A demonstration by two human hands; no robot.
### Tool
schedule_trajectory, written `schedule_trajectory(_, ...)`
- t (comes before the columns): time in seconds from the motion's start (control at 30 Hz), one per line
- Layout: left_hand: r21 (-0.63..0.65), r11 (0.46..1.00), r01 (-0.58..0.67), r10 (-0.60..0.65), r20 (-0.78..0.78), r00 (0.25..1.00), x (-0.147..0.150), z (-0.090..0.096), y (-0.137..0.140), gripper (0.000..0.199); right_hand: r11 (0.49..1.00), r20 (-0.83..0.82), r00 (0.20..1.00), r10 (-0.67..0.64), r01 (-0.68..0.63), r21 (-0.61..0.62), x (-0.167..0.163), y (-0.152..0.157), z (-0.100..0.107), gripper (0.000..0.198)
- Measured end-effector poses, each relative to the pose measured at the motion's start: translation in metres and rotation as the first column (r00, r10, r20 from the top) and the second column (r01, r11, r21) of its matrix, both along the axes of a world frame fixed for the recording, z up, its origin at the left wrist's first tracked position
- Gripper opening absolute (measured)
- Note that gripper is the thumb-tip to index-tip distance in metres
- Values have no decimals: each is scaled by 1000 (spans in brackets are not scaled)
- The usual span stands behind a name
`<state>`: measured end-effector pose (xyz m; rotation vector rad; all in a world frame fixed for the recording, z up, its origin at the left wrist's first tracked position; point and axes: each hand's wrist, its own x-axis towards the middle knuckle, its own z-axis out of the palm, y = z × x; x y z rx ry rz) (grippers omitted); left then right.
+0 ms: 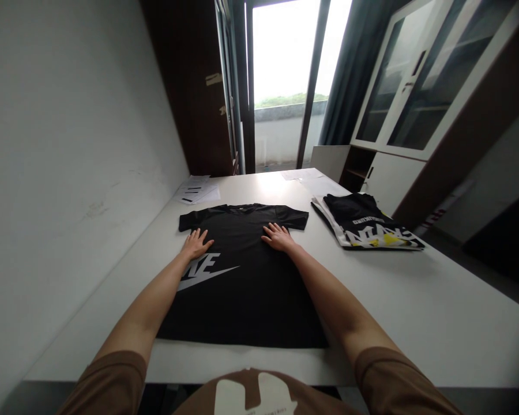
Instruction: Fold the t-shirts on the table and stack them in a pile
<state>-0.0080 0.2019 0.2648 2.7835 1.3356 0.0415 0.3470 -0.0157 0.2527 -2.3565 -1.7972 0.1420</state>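
A black T-shirt [251, 294] with a grey printed logo lies spread flat on the white table [415, 311], its neckline away from me and its hem near the front edge. My left hand [196, 244] rests flat on the shirt's left side below the sleeve, fingers spread, just above the lettering. On the right side of the chest, my right hand [277, 237] lies palm down with its fingers apart. Neither hand grips the cloth. My left forearm covers part of the logo.
To the right sits a stack of folded shirts [367, 222], black with white and yellow print on top. Printed papers [196, 191] lie at the far left, and more sheets [303, 174] at the far edge. A wall [90, 144] borders the table's left side. Beyond stand a glass-door cabinet [409, 86] and a window.
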Motion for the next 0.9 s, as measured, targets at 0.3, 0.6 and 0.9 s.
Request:
schedule_trajectory(0.3,32,999,-14,15,-28,1000,-14,-4,-1,88,998,32,999,-20,22,-58,-17,0,19,63)
schedule_trajectory(0.6,39,992,121,-121,-7,993,31,12,8,80,997,52,998,-20,16,80,-24,22,14,63)
schedule_trajectory(0.9,-27,980,199,-197,57,979,93,-3,1,79,1000,-5,1000,-20,20,0,8,67,0,70)
